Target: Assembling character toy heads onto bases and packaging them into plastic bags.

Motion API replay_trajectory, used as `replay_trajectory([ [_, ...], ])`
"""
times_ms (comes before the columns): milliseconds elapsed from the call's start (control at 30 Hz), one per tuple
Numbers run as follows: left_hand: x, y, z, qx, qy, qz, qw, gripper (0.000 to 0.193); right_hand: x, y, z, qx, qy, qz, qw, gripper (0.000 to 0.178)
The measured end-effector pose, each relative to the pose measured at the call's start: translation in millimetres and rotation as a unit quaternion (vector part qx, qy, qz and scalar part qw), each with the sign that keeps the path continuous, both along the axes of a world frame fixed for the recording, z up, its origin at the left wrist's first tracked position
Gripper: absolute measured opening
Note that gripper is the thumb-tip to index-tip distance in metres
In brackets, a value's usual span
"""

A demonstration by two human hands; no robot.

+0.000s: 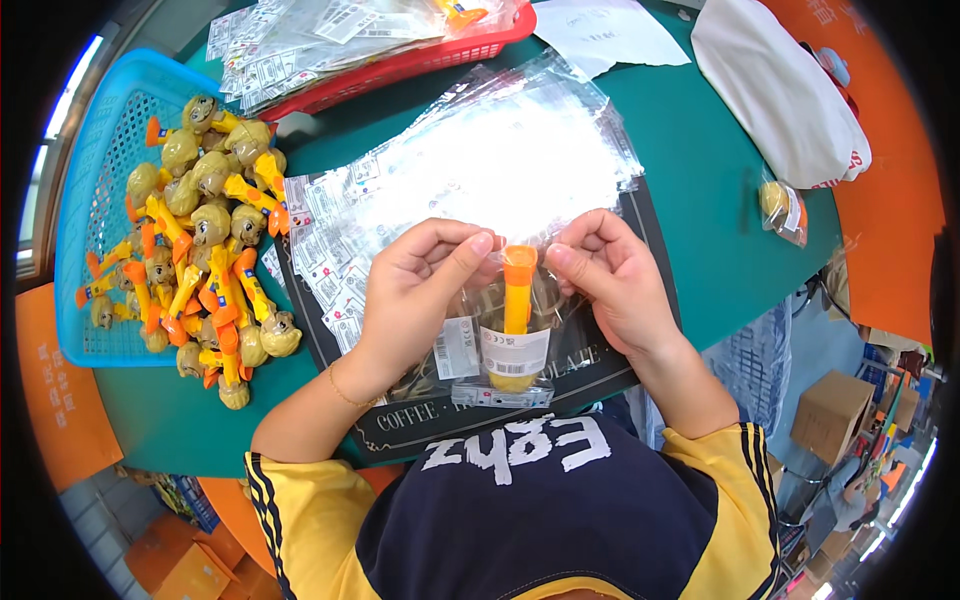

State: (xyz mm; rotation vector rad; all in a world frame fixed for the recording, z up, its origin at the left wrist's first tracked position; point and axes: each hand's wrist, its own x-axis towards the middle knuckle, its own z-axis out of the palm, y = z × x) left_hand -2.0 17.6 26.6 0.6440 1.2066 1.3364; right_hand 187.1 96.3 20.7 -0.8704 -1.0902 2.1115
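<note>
In front of me, over a black printed mat (655, 235), a transparent plastic bag (515, 352) with a white label holds a yellow-and-orange toy figure (517, 300). The toy's orange end is at the bag's top and its tan head at the bottom, partly behind the label. My left hand (415, 285) pinches the bag's upper left edge between thumb and fingers. On the other side, my right hand (615, 280) pinches the upper right edge. Just beyond both hands lies a spread stack of flat transparent bags (470, 150), shining with glare.
At left, a blue plastic basket (100, 180) has tan-headed toy figures (210, 230) heaped in it and spilling over its side. A red basket (400, 85) full of bags stands at the back. At right on the green table (730, 260) are a white cloth (775, 90) and a bagged toy (783, 210).
</note>
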Motion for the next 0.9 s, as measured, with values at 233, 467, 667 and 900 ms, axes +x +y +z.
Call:
replay_trajectory([
  [233,-14.3,5.7,2.6,-0.025,0.055,-0.103,0.993,0.025,8.1,13.6,2.3,-0.005,-0.022,0.088,0.996,0.036],
  [467,-15.3,8.2,-0.5,-0.039,0.06,-0.127,0.989,0.028,7.2,13.6,4.4,-0.033,-0.052,0.1,0.993,0.029],
  [667,-14.3,8.5,1.5,-0.029,0.096,-0.076,0.992,0.016,11.6,15.7,0.6,-0.069,-0.039,0.089,0.993,0.027],
  [900,-19.6,9.8,-0.1,0.003,0.123,-0.11,0.986,0.015,17.0,24.7,0.3,-0.004,-0.056,0.134,0.989,0.022],
])
